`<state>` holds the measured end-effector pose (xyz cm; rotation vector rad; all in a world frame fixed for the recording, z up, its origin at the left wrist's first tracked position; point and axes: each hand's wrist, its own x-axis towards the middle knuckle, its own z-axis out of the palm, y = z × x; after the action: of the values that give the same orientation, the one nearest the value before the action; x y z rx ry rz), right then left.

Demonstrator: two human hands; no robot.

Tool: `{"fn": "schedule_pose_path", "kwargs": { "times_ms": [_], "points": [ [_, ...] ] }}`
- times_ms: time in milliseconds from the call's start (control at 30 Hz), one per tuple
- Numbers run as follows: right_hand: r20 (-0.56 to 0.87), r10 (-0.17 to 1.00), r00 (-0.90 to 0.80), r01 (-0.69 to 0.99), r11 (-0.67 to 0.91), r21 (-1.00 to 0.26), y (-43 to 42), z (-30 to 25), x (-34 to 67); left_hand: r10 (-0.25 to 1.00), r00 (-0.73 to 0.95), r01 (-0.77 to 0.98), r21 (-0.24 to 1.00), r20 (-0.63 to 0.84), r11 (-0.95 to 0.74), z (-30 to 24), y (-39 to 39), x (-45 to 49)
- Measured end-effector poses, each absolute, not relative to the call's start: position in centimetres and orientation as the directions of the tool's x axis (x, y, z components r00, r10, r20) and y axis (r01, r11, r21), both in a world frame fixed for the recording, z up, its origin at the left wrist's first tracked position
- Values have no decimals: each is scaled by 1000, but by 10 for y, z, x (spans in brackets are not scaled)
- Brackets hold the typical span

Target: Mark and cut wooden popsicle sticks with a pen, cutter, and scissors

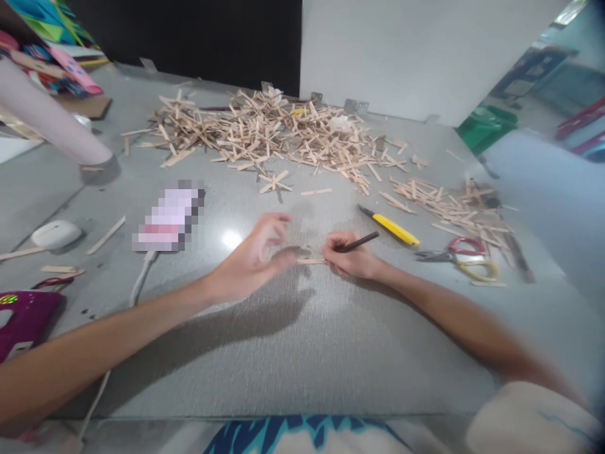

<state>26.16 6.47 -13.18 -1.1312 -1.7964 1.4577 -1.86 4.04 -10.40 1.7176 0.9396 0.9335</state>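
Note:
A short flat wooden stick [311,261] lies on the grey table between my two hands. My right hand [350,254] is closed round a dark pen [360,242], whose upper end points up to the right; the fingers hide its tip, close to the stick's right end. My left hand [258,255] is slightly blurred, its fingers raised and apart from the thumb. That thumb reaches the stick's left end; whether it presses on it I cannot tell. Beyond my right hand lie a yellow utility knife [394,228] and scissors [466,257] with red and yellow handles.
A wide heap of wooden sticks [265,129] spreads along the back, with a smaller pile [454,205] at right. On the left are a phone [167,217] with a white cable [139,284], a white case [57,234] and a purple device [31,321].

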Motion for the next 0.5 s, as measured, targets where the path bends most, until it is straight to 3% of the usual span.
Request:
{"fn": "schedule_pose_path", "kwargs": {
  "times_ms": [67,167,233,300,400,500],
  "points": [
    [-95,864,-494,256,40,-966,63,-132,261,887,457,-48,997,68,-52,-98,45,-18],
    [-94,868,-488,249,35,-968,60,-130,258,823,563,-264,929,-69,258,-91,50,-16],
    [-28,889,-458,249,98,-963,61,-128,259,799,594,-332,875,-96,351,-89,52,-15],
    [134,900,-415,309,278,-910,66,-125,265,796,598,-367,851,-93,376,-89,52,-14],
    [317,794,-519,539,591,-600,79,-118,281,810,585,-292,923,-34,249,-88,52,-17],
    [235,774,-588,740,632,-230,81,-103,290,792,608,-52,998,55,-29,-84,57,-17]
  ]
}}
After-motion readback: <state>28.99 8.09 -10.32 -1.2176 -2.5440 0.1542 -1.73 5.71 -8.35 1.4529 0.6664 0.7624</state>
